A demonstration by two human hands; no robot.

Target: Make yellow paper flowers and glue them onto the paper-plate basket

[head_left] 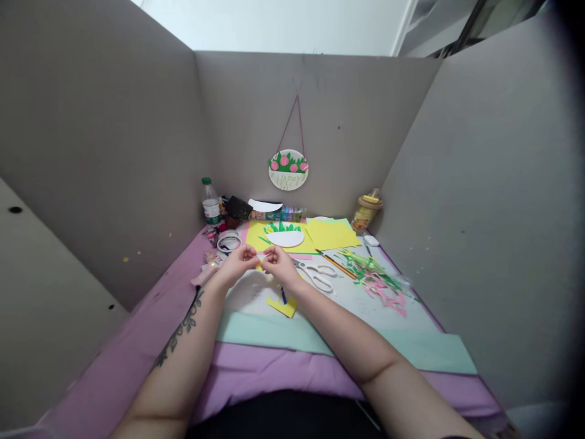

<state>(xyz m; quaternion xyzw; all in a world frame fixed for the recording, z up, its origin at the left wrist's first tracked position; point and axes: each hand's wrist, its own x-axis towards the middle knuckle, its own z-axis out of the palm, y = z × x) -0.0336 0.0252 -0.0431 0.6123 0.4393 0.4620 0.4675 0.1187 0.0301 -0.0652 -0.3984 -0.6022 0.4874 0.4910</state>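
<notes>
Seems to be at a stage of fine fingertip work, on a small yellow bit [259, 266] just left of the scissors [305, 269]. Seems to call next for a light, steady pinch and small turns, without creasing something so slight.

Pinching with both hands: left hand [245, 261] with thumb and fingers drawn together at the bit's left side, right hand [277, 262] likewise at its right side, with hardly any gap in either grip. Cannot tell the bit's full shape behind the fingers, nor whether resting on the bench [342, 305] or raised above it.

Touching neither the notched scrap [286, 308], yellow and lying in front of the scissors to the left, nor the blue item [283, 295] at its edge. Clear, too, of the half-plate [286, 238] with green leaves [282, 227], behind the scissors to the left; of the pencil [342, 269], just right of the scissors; and of the pink and green shreds [388, 296], farther right of the scissors.
</notes>
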